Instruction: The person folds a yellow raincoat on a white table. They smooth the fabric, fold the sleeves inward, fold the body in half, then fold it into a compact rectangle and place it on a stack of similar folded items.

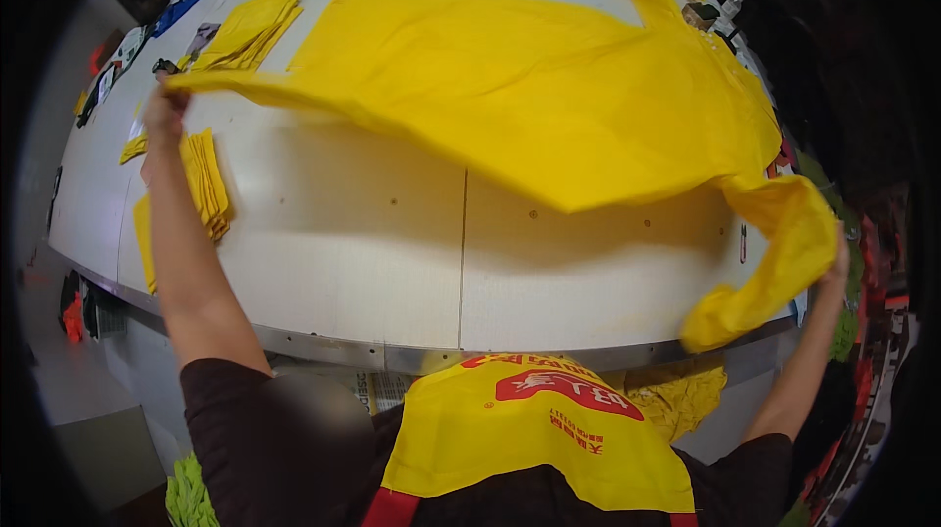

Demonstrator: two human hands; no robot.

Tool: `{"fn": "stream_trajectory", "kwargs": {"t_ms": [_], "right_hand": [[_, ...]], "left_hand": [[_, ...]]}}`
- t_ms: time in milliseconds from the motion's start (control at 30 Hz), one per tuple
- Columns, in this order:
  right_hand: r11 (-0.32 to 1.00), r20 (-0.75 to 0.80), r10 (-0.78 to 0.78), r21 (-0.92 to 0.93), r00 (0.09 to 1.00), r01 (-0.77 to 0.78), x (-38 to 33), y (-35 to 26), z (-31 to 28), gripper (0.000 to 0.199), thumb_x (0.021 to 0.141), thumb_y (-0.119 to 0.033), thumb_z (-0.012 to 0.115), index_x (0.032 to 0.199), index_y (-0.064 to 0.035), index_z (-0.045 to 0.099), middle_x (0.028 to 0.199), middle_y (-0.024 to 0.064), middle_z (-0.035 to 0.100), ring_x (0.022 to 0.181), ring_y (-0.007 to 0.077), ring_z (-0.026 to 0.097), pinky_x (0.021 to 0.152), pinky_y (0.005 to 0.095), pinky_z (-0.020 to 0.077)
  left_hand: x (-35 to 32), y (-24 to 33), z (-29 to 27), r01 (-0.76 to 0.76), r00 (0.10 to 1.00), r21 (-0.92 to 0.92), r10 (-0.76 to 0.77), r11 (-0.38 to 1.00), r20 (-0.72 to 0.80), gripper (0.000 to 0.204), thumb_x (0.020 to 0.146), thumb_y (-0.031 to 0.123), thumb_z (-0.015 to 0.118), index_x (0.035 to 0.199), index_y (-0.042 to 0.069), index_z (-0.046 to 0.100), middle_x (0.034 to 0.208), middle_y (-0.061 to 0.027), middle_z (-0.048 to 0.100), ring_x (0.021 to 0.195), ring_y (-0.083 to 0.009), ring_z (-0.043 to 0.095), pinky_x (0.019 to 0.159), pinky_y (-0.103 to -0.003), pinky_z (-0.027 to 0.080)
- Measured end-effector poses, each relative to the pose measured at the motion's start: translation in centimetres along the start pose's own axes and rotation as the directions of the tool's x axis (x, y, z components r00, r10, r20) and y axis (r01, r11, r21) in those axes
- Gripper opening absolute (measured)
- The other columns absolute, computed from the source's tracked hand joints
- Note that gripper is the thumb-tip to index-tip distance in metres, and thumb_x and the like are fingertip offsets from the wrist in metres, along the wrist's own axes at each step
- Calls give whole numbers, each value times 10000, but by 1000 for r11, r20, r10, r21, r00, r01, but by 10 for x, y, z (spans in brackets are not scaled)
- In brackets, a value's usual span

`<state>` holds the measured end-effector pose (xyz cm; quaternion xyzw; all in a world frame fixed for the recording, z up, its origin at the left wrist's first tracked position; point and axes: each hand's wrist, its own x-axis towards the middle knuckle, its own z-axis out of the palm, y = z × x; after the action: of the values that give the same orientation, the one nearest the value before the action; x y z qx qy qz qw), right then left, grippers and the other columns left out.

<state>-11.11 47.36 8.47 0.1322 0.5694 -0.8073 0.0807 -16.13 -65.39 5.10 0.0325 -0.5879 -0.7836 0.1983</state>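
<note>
Both arms stretched wide apart and raised. Left hand [165,107] closed in a pinch, forearm straight, dark sleeve at the elbow. Right hand [839,257] mostly hidden, grip unclear.

We are seeing one big yellow cloth [510,86], two stacks of folded yellow pieces [250,29] [204,184], one white table [353,233], and our two hands [165,110] [838,257].

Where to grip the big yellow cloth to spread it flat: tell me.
Grip the big yellow cloth at its two far-apart ends, from the sides: left hand at the thin left edge, right hand at the bunched right end. It hangs stretched between them above the white table.
</note>
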Motion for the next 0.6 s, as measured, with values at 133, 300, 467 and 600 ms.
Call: {"fn": "stream_trajectory", "kwargs": {"t_ms": [133, 300, 467, 600], "right_hand": [[996, -74, -79, -41, 994, 76, -74, -30, -55, 452, 942, -370, 389, 1253, -52, 467, 1246, 120, 513, 1115, 272, 513, 939, 412, 419], [992, -280, 38, -108, 959, -71, -126, 59, -107, 385, 921, -262, 441, 1240, -49, 461, 1159, 98, 559, 1024, 233, 559, 867, 363, 459], [889, -405, 259, -254, 877, -380, -139, 129, -83, 303, 873, -190, 495, 1114, -11, 538, 1044, 98, 605, 909, 209, 589, 801, 331, 469], [830, -471, 414, -157, 779, -536, -134, 196, -117, 296, 891, -187, 459, 1120, -11, 526, 1033, 92, 602, 891, 212, 591, 784, 345, 476]], "left_hand": [[-62, 64, 98, -219, 775, 96, 233, 971, -587, 295, 900, 322, 516, 745, 76, 565, 624, -5, 500, 533, -101, 461, 503, -247, 379], [-155, 20, -17, 284, 765, 677, 265, 679, -587, 422, 847, 434, 552, 980, 36, 603, 809, -47, 562, 640, -127, 497, 514, -251, 394], [-264, -46, -94, 471, 732, 537, 29, 700, -680, 489, 853, 417, 548, 1146, 25, 544, 1041, -124, 584, 823, -229, 597, 578, -327, 503], [-321, -97, -119, 506, 687, 343, -129, 792, -715, 428, 850, 372, 573, 1131, 53, 528, 991, -99, 606, 789, -195, 618, 523, -302, 504]]}}
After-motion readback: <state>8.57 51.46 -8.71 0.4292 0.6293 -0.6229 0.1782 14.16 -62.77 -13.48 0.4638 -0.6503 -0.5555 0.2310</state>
